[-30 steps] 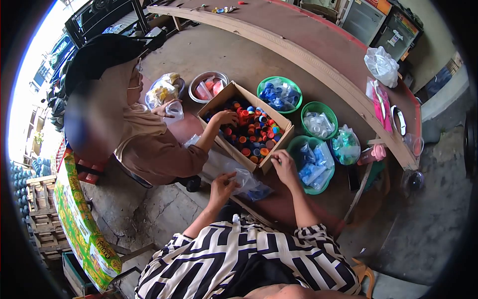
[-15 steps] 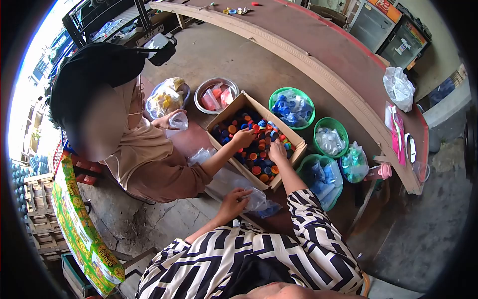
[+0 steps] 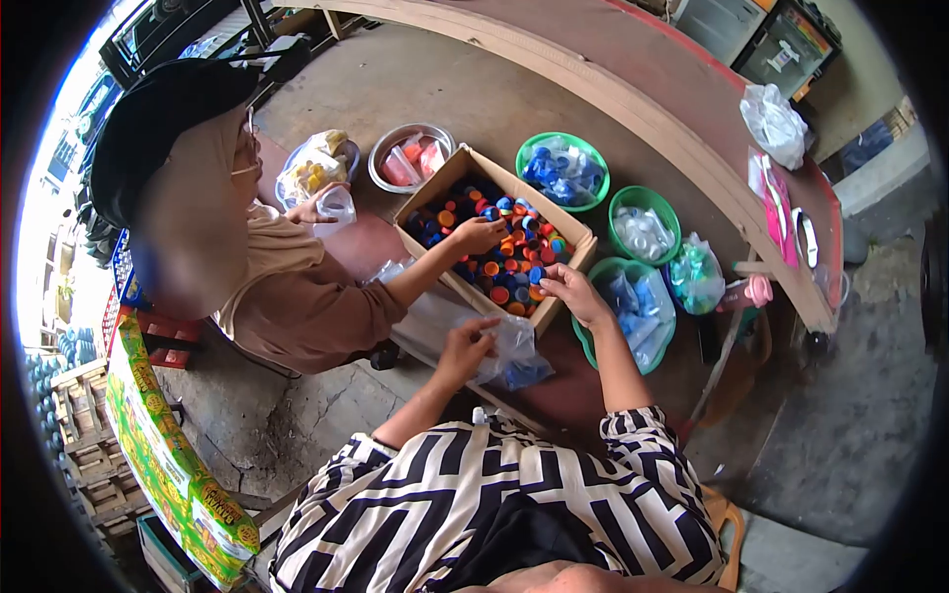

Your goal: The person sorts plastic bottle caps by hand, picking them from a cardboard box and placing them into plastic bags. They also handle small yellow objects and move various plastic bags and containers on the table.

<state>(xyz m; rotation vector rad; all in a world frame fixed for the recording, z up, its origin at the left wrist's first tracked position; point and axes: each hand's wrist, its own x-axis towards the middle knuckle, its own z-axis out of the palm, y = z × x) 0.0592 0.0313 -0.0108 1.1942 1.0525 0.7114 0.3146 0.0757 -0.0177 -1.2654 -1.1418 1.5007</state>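
Observation:
A cardboard box [image 3: 581,259] full of red, orange and blue bottle caps stands on the table. At its near right corner, my right hand [image 3: 575,295] pinches a blue cap [image 3: 537,275]. My left hand [image 3: 467,353] is closed on the rim of a clear plastic bag [image 3: 509,346], which has blue caps [image 3: 527,373] at its bottom. A co-worker's hand [image 3: 478,235] reaches into the box from the left, and their other hand holds a clear plastic bag [image 3: 335,205].
Around the box are a metal bowl [image 3: 375,163] with red-filled bags, green baskets [image 3: 521,148] [image 3: 676,222], a teal basin [image 3: 583,341] with blue-filled bags and a bag of green caps [image 3: 697,277]. A wooden rail [image 3: 633,99] runs behind. The co-worker [image 3: 306,306] sits at left.
My right hand went into the box and has come back to its near right edge with a blue cap. My left hand stays at the bag. The view has shifted slightly.

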